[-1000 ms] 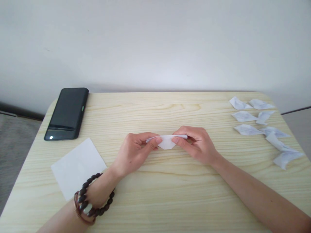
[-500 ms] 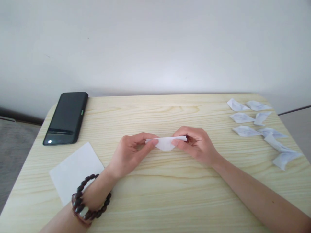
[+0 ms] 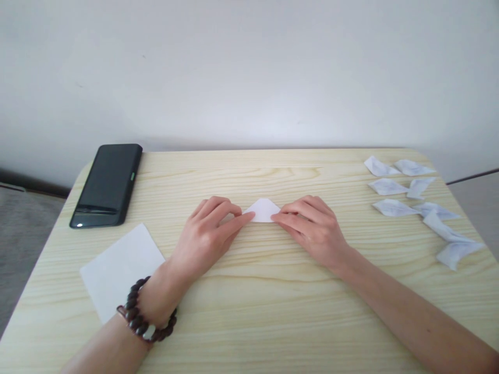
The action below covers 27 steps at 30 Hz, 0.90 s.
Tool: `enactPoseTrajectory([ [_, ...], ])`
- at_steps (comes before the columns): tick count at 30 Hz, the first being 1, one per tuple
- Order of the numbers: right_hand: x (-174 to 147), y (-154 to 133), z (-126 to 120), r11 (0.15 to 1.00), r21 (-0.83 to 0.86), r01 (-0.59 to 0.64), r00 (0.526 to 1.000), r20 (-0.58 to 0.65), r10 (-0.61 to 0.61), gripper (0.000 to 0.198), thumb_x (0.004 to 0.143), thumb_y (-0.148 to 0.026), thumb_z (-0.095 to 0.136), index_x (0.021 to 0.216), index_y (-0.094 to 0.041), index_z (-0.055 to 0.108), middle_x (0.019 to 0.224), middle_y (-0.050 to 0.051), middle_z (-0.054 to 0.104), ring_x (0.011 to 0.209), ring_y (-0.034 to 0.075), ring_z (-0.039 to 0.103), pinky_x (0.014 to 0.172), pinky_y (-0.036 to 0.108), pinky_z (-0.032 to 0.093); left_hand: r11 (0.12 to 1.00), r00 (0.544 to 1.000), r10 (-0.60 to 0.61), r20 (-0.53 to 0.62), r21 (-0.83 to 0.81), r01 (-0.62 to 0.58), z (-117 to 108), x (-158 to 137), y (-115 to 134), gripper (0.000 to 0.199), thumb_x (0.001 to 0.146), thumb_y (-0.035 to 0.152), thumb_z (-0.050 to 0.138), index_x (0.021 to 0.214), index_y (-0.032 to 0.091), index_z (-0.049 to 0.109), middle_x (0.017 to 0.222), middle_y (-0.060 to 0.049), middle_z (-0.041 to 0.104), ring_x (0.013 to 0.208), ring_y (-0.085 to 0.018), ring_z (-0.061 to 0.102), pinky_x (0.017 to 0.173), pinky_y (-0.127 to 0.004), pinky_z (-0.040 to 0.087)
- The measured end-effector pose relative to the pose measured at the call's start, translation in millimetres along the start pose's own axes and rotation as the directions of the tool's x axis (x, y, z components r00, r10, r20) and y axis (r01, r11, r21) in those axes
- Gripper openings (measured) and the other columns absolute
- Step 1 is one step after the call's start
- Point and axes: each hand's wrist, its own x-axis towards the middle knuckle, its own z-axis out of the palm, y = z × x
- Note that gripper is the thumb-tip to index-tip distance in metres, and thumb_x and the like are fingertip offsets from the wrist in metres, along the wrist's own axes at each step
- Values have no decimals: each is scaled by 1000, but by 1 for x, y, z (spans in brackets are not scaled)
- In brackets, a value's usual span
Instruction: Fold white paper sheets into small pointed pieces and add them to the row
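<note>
Between my hands, at the middle of the table, is a small folded white paper [image 3: 265,210], with a flat-topped peak pointing away from me and its straight edge towards me. My left hand [image 3: 210,228] pinches its left corner, fingers closed. Its right corner is pinched by my right hand [image 3: 312,226], also closed. Both corners are hidden under the fingertips. A dark bead bracelet [image 3: 134,314] circles my left wrist.
A plain square of white paper [image 3: 117,265] lies at the left, partly under my left forearm. Behind it rests a black phone [image 3: 107,184]. Several folded white paper pieces [image 3: 393,208] lie along the right side. A white wall [image 3: 249,72] stands behind the table [image 3: 257,322].
The folded paper has turned over: its narrow part pointed towards me before and now points away. My fingers have shifted from gripping its long top edge to pinching its lower corners.
</note>
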Motion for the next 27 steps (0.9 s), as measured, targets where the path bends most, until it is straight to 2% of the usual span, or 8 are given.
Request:
enactPoseTrajectory([
  [5,0,-3,1,995,101,0,1000,30,-3,17,90,-13,57,96,-22,70,86,4,70,79,15,60,73,31,49,1000,999,6,34,-20,-5,3,3,4,22,88,18,61,108,24,67,99,-6,67,95,-21,55,81,-36,49],
  [8,1,-3,2,990,144,3,999,31,-8,14,90,-14,57,96,-20,70,88,5,69,80,15,60,73,30,51,1000,1000,24,19,-19,-23,4,4,3,21,88,16,60,106,23,68,95,-5,69,93,-21,55,79,-35,48],
  [12,3,-4,2,997,72,-26,1000,15,25,12,91,-16,58,94,-20,68,87,5,69,79,16,61,73,31,50,1000,1000,-1,-2,-9,1,3,3,2,19,89,14,57,102,22,67,86,-5,68,85,-19,56,74,-33,48],
  [14,5,-5,1,998,44,-35,999,16,35,12,91,-15,56,95,-20,66,89,5,69,82,17,61,75,32,50,1000,1000,-11,-6,3,11,1,3,3,18,89,12,55,101,21,66,88,-5,68,85,-19,57,74,-34,49],
  [18,5,-8,0,991,130,-30,999,16,28,13,91,-10,54,99,-18,59,91,7,69,85,18,62,77,32,51,1000,999,-2,-37,-15,2,-3,4,8,17,89,11,56,103,18,61,96,-8,68,91,-20,59,80,-36,50],
  [23,3,-7,1,981,196,-7,999,-30,13,15,88,-8,59,98,-19,57,85,4,67,79,16,61,74,31,50,994,998,41,-37,-103,-44,-2,6,10,20,86,20,65,105,17,59,96,-6,69,94,-20,61,82,-34,52],
  [25,2,-7,2,971,240,-19,998,-49,31,16,86,-8,60,99,-18,57,84,4,68,78,15,60,73,29,50,985,999,-3,-53,-172,-6,-1,6,11,17,86,19,64,103,18,59,92,-4,69,89,-18,63,80,-31,52],
  [27,2,-6,2,960,278,-39,997,-59,58,18,86,-9,62,101,-18,58,86,4,68,77,14,60,72,28,50,965,994,-96,-42,-248,83,0,5,12,11,88,17,61,98,19,60,86,-2,69,79,-14,64,73,-26,52],
])
